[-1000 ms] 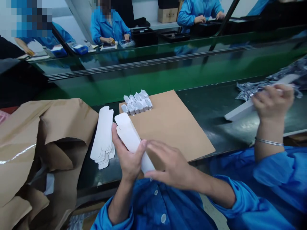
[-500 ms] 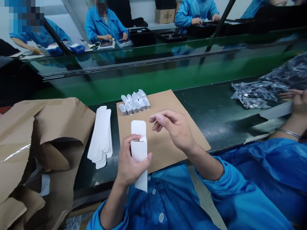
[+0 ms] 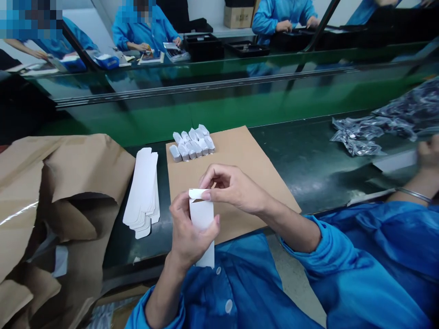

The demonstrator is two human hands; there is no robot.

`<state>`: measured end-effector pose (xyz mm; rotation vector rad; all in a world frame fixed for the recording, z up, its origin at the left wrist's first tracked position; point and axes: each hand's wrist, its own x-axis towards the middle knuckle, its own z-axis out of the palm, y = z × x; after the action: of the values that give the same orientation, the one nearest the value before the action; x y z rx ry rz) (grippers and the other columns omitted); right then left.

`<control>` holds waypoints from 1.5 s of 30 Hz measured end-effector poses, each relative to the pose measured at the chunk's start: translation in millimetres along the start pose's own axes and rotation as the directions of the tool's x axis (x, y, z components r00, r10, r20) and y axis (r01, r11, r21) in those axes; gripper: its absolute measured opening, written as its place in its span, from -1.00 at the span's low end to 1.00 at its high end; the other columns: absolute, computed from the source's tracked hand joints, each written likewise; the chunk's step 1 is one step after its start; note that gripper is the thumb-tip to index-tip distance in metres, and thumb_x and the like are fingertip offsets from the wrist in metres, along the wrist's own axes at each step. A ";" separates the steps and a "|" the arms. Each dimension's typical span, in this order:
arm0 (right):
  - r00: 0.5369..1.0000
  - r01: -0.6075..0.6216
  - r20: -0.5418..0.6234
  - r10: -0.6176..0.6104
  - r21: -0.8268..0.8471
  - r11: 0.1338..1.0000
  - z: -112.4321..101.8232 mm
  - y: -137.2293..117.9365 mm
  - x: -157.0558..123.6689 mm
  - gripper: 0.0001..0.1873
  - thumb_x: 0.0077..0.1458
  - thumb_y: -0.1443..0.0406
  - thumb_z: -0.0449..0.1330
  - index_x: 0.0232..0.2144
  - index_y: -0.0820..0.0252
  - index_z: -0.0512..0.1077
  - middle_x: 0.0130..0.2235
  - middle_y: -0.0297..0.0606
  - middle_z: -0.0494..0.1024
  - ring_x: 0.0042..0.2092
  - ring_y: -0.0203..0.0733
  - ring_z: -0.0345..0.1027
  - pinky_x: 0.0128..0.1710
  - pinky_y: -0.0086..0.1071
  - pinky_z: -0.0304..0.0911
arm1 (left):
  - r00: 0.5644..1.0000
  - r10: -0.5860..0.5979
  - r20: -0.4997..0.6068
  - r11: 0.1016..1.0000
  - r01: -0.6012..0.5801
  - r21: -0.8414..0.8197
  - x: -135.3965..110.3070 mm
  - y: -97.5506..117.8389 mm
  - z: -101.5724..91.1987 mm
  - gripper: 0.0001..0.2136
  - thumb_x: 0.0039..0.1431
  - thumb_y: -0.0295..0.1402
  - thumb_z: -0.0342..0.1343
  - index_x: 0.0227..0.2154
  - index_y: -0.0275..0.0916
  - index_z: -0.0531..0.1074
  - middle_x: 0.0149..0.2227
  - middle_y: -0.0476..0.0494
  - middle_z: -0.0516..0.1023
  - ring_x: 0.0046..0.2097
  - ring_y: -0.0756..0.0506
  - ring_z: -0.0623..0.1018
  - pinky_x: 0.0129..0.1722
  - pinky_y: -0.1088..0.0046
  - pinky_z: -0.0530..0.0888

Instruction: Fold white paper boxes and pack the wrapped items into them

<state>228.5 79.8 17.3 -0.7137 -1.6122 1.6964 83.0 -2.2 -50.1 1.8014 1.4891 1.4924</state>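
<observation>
Head view: my left hand is wrapped around a white box, held at the near edge of the desk. My right hand pinches its top flap between thumb and curled fingers. Flat white cartons lie left of a brown sheet.

The dark green bench carries, from left to right, crumpled brown wrapping, a stack of flat white cartons, a brown cardboard sheet just beside the stack and, well apart, clear plastic bags
</observation>
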 end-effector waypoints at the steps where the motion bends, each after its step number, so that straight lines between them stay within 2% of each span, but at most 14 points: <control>1: 1.000 0.004 0.001 -0.004 -0.004 1.000 -0.5 -0.8 -0.3 -0.69 -0.07 0.16 0.40 -0.39 0.26 0.44 -0.36 -0.32 0.48 -0.32 -0.30 0.34 -0.31 -0.40 0.25 | 1.000 -0.011 0.018 1.000 0.012 -0.017 -0.2 1.3 -0.1 -0.22 -0.01 -0.36 0.26 0.21 -0.15 -0.06 0.02 -0.25 0.31 -0.06 -0.12 0.51 -0.25 0.41 0.52; 4: 1.000 0.009 0.018 -0.008 -0.052 0.999 -2.2 -2.7 -1.3 -0.73 -0.04 0.18 0.38 -0.39 0.26 0.46 -0.38 -0.34 0.47 -0.30 -0.28 0.36 -0.31 -0.40 0.24 | 0.995 -0.062 0.076 0.998 0.060 0.027 1.1 5.5 -4.1 -0.03 0.01 -0.33 0.26 0.33 -0.15 -0.32 0.09 -0.32 0.32 0.01 -0.19 0.50 -0.15 0.31 0.52; 8: 0.999 0.010 0.041 -0.008 -0.061 0.998 -3.8 -4.7 -2.2 -0.76 0.00 0.19 0.36 -0.39 0.26 0.47 -0.38 -0.33 0.47 -0.26 -0.25 0.38 -0.30 -0.40 0.25 | 0.991 -0.050 0.125 0.979 0.024 0.201 4.5 8.3 -12.0 -0.19 0.03 -0.31 0.24 0.29 -0.13 -0.06 0.23 -0.33 0.21 0.19 -0.29 0.37 0.04 0.18 0.45; 14: 0.999 0.046 0.026 -0.042 -0.184 0.982 4.7 -3.2 -11.1 -0.86 0.01 0.32 0.34 -0.36 0.24 0.46 -0.21 -0.26 0.55 -0.21 -0.26 0.42 -0.22 -0.36 0.32 | 0.994 -0.013 0.113 0.984 -0.007 0.176 4.7 9.3 -13.9 -0.39 0.04 -0.33 0.23 0.13 -0.17 0.10 0.04 -0.22 0.33 0.03 -0.17 0.48 -0.05 0.29 0.50; 17: 0.973 0.202 -0.042 -0.228 -0.320 0.925 15.4 6.2 -20.4 -0.87 0.03 0.39 0.31 -0.32 0.22 0.46 -0.13 -0.21 0.56 -0.13 -0.23 0.44 -0.15 -0.32 0.36 | 0.998 0.025 0.053 0.984 -0.034 0.173 2.5 8.8 -12.0 -0.43 0.01 -0.35 0.25 0.07 -0.18 0.15 -0.03 -0.17 0.35 -0.03 -0.12 0.50 -0.09 0.35 0.50; 20: 0.888 0.374 -0.064 -0.455 -0.474 0.797 23.0 17.2 -26.9 -0.97 0.13 0.38 0.24 -0.31 0.22 0.46 -0.14 -0.14 0.58 -0.08 -0.18 0.44 -0.07 -0.24 0.36 | 0.999 0.052 0.009 0.983 -0.052 0.174 -1.4 6.7 -9.9 -0.46 -0.04 -0.41 0.24 0.03 -0.19 0.19 -0.07 -0.14 0.37 -0.07 -0.10 0.52 -0.11 0.37 0.51; 22: 0.860 0.420 -0.022 -0.510 -0.539 0.730 24.1 21.6 -28.9 -0.96 0.17 0.39 0.19 -0.33 0.21 0.45 -0.15 -0.14 0.59 -0.09 -0.18 0.44 -0.06 -0.23 0.35 | 0.999 0.035 0.001 0.986 -0.034 0.165 -4.5 4.8 -8.8 -0.48 -0.06 -0.42 0.24 -0.01 -0.19 0.22 -0.10 -0.12 0.39 -0.10 -0.10 0.54 -0.14 0.37 0.52; 29: 0.946 0.263 -0.048 -0.321 -0.466 0.845 17.2 20.3 -22.2 -0.86 0.12 0.38 0.23 -0.22 0.18 0.49 -0.18 -0.26 0.58 -0.10 -0.24 0.43 -0.08 -0.35 0.35 | 0.966 -0.256 -0.046 0.953 0.244 -0.180 -12.4 -3.7 -7.2 -0.47 -0.05 -0.26 0.34 0.00 -0.16 0.31 -0.02 -0.21 0.46 -0.07 -0.17 0.59 -0.20 0.36 0.57; 32: 0.984 0.166 0.036 -0.176 -0.561 0.811 -3.6 20.1 5.3 -0.88 0.19 0.30 0.17 -0.26 0.15 0.52 -0.20 -0.32 0.59 -0.15 -0.29 0.45 -0.15 -0.42 0.34 | 0.882 -0.468 -0.044 0.836 0.427 -0.345 -9.2 -11.2 -2.9 -0.50 -0.04 -0.20 0.34 -0.06 -0.17 0.29 -0.17 -0.14 0.53 -0.25 -0.15 0.63 -0.33 0.36 0.59; 34: 0.995 0.000 -0.068 -0.069 -0.714 0.700 -29.9 24.4 35.4 -0.81 0.21 0.25 0.15 -0.16 0.11 0.50 -0.16 -0.32 0.59 -0.17 -0.28 0.46 -0.18 -0.42 0.34 | 0.791 -0.612 -0.014 0.715 0.546 -0.437 -2.3 -18.5 2.5 -0.48 -0.01 -0.15 0.31 -0.04 -0.13 0.23 -0.20 -0.11 0.54 -0.32 -0.14 0.64 -0.38 0.33 0.59; 36: 0.970 -0.143 -0.230 -0.078 -0.798 0.585 -59.8 34.4 68.3 -0.66 0.18 0.27 0.17 0.01 0.18 0.41 -0.03 -0.17 0.54 -0.05 -0.14 0.43 -0.09 -0.30 0.31 | 0.738 -0.675 -0.024 0.652 0.581 -0.488 6.7 -28.5 8.9 -0.53 0.08 -0.12 0.22 -0.03 -0.10 0.17 -0.16 -0.11 0.54 -0.27 -0.14 0.64 -0.32 0.28 0.60; 38: 0.959 -0.193 -0.271 -0.082 -0.838 0.511 -85.3 49.2 96.3 -0.47 0.07 0.30 0.25 0.11 0.21 0.33 0.08 -0.07 0.47 0.08 -0.01 0.34 0.00 -0.22 0.26 | 0.731 -0.678 -0.068 0.660 0.566 -0.494 14.3 -40.9 14.3 -0.59 0.16 -0.12 0.12 -0.02 -0.11 0.15 -0.11 -0.14 0.52 -0.15 -0.13 0.63 -0.18 0.24 0.58; 40: 0.966 -0.187 -0.245 -0.075 -0.875 0.447 -101.7 64.7 113.8 -0.38 0.00 0.31 0.30 0.13 0.15 0.32 0.12 -0.12 0.44 0.13 0.01 0.29 0.05 -0.23 0.23 | 0.731 -0.674 -0.110 0.687 0.564 -0.458 17.8 -53.9 17.2 -0.61 0.19 -0.12 0.08 0.00 -0.14 0.17 -0.08 -0.17 0.50 -0.07 -0.13 0.59 -0.06 0.21 0.53; 45: 0.972 -0.171 -0.212 -0.104 -0.935 0.312 -118.0 80.8 106.9 -0.47 0.12 0.38 0.09 0.16 0.18 0.25 0.04 -0.12 0.48 -0.02 -0.02 0.36 -0.07 -0.24 0.25 | 0.752 -0.629 -0.196 0.773 0.580 -0.258 14.8 -70.5 11.6 -0.54 0.15 -0.14 0.13 0.07 -0.15 0.21 0.09 -0.25 0.37 0.12 -0.21 0.43 0.15 0.04 0.35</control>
<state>246.0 236.9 -65.8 -1.4442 -2.3655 0.3807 57.5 40.9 -103.2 0.8763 1.7696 1.4885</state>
